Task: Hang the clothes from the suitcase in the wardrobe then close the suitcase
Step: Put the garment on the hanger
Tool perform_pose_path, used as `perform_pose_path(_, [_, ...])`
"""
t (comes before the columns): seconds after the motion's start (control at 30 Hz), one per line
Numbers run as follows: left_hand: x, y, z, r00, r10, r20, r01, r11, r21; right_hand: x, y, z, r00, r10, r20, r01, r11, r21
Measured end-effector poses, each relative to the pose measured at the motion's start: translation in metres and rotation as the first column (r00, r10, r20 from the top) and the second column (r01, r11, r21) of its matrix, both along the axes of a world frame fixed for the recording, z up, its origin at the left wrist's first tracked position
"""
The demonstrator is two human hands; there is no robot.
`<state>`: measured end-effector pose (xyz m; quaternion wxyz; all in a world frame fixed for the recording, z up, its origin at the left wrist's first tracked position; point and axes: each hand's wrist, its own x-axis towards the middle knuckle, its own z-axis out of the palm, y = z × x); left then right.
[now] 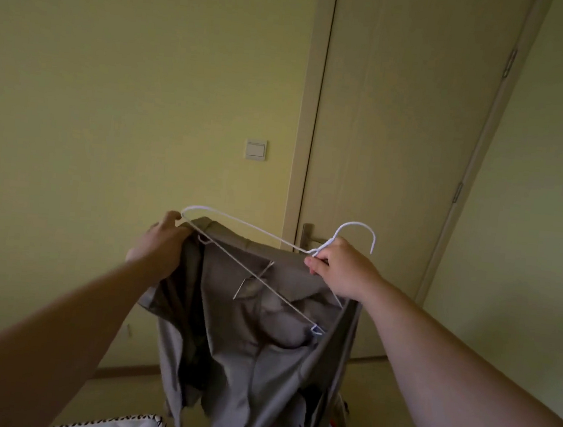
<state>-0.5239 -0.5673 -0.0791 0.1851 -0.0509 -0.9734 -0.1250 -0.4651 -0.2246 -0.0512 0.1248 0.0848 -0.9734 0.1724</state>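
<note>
The left grip (158, 246) clenches the left upper edge of a grey garment (243, 347) beside the left end of a white wire hanger (256, 275), while the right grip (343, 271) pinches the hanger's neck just below its hook. The garment is held up in mid-air at the centre and hangs down from both hands, with the hanger tilted across its top opening. Behind it stand a closed door (402, 121) with a handle (308, 238) and, to the left, a wall switch (256, 149).
</note>
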Motion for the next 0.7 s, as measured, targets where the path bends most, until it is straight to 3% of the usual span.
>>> perform_pose_path(0.2, [0.002,-0.002,0.016,0.999,-0.038,-0.028,0.033,0.983,-0.178,0.002,0.007,-0.008,0.99,-0.124,0.068,0.114,0.984,0.14])
perform_pose_path(0.53, [0.007,0.026,0.017,0.996,-0.068,-0.048,0.062,0.989,-0.131,0.0,-0.017,-0.009,0.994,-0.107,-0.014,0.105,0.936,0.336])
perform_pose_path(0.7, [0.018,0.048,0.028,0.97,-0.191,-0.149,0.132,0.933,-0.336,-0.001,-0.027,-0.015,0.998,-0.055,0.007,0.049,0.926,0.375])
